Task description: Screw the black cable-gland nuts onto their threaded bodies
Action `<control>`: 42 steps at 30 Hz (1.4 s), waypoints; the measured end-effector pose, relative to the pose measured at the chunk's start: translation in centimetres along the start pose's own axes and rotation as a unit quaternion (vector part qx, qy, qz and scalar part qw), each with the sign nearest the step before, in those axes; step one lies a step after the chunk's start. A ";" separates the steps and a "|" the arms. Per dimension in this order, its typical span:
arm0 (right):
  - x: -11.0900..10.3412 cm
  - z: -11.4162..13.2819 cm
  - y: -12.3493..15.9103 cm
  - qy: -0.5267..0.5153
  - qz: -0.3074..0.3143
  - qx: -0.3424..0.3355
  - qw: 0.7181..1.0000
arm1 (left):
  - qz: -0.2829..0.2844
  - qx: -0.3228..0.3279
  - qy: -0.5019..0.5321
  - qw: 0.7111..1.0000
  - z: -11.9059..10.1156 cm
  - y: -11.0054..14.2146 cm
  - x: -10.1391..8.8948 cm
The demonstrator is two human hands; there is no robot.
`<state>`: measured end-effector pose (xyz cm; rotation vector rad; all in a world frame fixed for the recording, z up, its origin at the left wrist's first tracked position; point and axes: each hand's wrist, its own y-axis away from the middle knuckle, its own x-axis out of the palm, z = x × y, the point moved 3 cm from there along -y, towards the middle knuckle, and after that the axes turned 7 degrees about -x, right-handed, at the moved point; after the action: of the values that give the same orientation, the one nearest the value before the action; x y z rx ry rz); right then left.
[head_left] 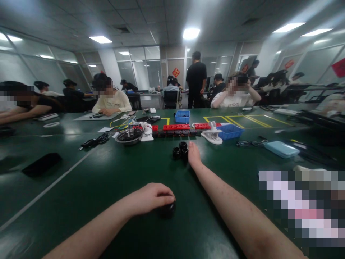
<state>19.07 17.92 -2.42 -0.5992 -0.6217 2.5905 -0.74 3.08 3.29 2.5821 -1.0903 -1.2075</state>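
Observation:
My left hand [157, 196] is low over the green table, its fingers curled over a glossy black round piece [169, 209]. Most of that piece is hidden under the palm and fingers. Farther forward, a cluster of similar black round pieces [176, 153] with hollow-looking tops sits close together on the table. Against the right side of this cluster rests my right hand [194, 154], seen from its back edge. Its fingers are mostly hidden, so I cannot make out whether it grips one of the pieces.
Beyond the cluster run red-and-black power strips [176, 127], white clamps [212, 135] and blue bins [230, 132]. A wheel-like black disc [129, 136] and cables are left of them. A black case [42, 163] lies left; a light-blue case [282, 149] lies right. People sit across the table.

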 end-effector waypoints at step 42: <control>-8.5 11.2 13.2 -0.009 0.357 -0.237 0.903 | -0.165 0.100 -0.127 0.973 -0.1 -2.0 4.7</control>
<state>16.80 -0.56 2.60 -1.1346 -1.2551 3.1152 2.43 1.54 -0.34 2.9135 -0.8830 -1.6148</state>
